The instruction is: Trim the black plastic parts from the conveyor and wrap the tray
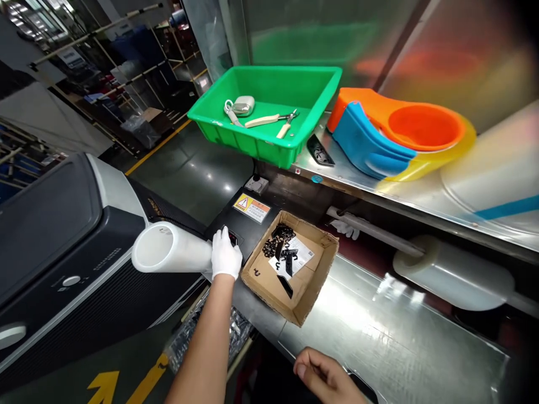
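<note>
My left hand [226, 257] wears a white glove and lies on a black machine panel [240, 224]. Its fingers are stretched forward and the fingertips touch a small red switch [233, 239]. A white roll of film [168, 248] lies just left of this hand, its end against the glove. My right hand [323, 373] is bare, low at the frame's bottom edge by the front of the steel table [379, 331]. Its fingers are curled in against the thumb and nothing shows inside them. An open cardboard box [314, 280] with small black parts and a printed label sits between the two hands.
A green bin [269, 146] on the upper shelf holds scissors, pliers and a silver case. Stacked orange, blue and yellow scoops [400, 137] lie to its right. A film roll on a rod [455, 275] hangs under the shelf, with a white glove [346, 229] nearby. A dark machine [63, 241] stands at left.
</note>
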A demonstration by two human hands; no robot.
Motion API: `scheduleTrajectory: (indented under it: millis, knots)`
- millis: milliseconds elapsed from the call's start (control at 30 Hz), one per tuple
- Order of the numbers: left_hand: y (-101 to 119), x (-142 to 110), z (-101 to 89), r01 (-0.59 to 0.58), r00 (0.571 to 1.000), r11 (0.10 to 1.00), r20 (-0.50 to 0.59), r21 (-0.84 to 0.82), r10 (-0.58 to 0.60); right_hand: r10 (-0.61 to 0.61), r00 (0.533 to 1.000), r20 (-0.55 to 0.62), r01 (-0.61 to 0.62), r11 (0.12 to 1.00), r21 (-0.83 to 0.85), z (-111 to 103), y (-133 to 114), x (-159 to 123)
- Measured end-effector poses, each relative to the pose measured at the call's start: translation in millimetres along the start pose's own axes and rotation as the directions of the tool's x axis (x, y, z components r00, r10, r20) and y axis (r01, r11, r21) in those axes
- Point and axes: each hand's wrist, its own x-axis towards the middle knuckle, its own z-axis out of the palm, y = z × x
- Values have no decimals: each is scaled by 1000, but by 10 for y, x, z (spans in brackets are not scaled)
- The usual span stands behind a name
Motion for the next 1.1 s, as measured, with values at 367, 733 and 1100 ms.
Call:
scheduleTrajectory:
  millis: [367, 733, 1100]
  knots:
    - [147, 413, -326, -42, 958, 939, 279, 342, -59, -93, 994, -58, 96, 994, 58, 2, -113, -102]
    - [339, 708, -531, -183, 861, 867, 502, 463, -87, -189, 967, -169, 212, 969, 128, -221, 202, -358]
    - [452, 551, -614, -266, 815, 844, 577, 465, -61, -199, 956, -216, 232, 963, 140, -323, 412, -513]
